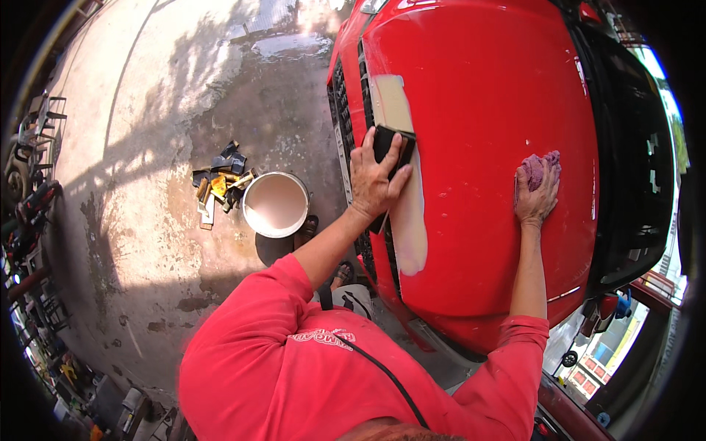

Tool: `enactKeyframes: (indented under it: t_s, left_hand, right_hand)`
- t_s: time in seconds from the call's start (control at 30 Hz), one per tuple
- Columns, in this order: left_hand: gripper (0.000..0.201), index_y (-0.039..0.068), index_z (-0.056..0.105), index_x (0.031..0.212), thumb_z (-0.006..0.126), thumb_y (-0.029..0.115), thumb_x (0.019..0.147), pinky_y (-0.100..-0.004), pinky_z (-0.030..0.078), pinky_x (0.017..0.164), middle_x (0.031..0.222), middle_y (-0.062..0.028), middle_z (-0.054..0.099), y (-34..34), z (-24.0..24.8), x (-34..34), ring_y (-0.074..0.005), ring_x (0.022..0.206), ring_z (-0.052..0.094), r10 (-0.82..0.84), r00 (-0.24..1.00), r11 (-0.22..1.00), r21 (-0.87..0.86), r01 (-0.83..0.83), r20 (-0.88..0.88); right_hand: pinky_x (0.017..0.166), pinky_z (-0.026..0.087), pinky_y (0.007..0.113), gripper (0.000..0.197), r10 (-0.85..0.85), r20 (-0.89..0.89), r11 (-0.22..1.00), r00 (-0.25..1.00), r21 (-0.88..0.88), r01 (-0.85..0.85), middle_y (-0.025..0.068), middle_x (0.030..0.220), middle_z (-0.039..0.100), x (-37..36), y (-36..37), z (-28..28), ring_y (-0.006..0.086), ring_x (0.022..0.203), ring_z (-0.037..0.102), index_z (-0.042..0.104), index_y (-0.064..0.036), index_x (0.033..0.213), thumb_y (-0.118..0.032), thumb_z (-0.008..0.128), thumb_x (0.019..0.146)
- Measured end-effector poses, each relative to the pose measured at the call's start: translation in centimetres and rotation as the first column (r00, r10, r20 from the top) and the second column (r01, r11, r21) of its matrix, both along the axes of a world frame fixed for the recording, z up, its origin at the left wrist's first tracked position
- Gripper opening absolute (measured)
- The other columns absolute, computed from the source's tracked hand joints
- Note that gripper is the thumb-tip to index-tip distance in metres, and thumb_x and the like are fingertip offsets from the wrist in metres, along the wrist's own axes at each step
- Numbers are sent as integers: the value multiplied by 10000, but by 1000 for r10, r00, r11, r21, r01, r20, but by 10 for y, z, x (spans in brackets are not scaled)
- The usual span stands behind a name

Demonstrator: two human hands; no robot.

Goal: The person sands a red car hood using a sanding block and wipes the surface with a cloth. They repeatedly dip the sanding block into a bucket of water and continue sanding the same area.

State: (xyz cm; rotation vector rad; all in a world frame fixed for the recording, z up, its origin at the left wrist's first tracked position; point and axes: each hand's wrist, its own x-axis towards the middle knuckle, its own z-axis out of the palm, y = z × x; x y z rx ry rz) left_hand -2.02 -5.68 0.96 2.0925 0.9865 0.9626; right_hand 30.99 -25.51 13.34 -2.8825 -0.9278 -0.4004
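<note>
My left hand is closed around a long black sanding block, which rests on a strip of beige filler. The strip runs along the front edge of the red car hood, beside the black grille. Farther right on the hood, my right hand presses a bunched purple cloth against the paint. Its fingers curl partly over the cloth. Small wet-looking specks show on the red surface near both hands.
A white bucket of cloudy liquid stands on the concrete floor by my feet. Left of it lies a pile of sanding blocks and scraps. The dark windshield borders the hood at right. Assorted gear lines the far left.
</note>
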Motion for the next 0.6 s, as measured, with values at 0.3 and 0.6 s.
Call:
enactKeyframes:
  t_s: [0.3,0.6]
  left_hand:
    - [683,256,613,1546,712,556,941,-545,455,1114,1576,-291,446,124,-2,41,-479,1303,496,141,990,984,-106,-140,3]
    - [699,187,603,1571,759,451,943,-482,339,1200,1601,-368,387,-85,-3,-40,-462,1400,438,-3,999,995,-100,-1,-45]
  right_hand:
    - [1250,202,755,1062,72,27,996,997,41,-73,156,1778,272,20,9,-13,440,1639,199,363,-269,1690,-936,517,877]
    - [1267,175,747,1078,-17,-27,999,999,-41,16,161,1779,263,25,42,-1,447,1643,179,348,-277,1698,-958,476,873]
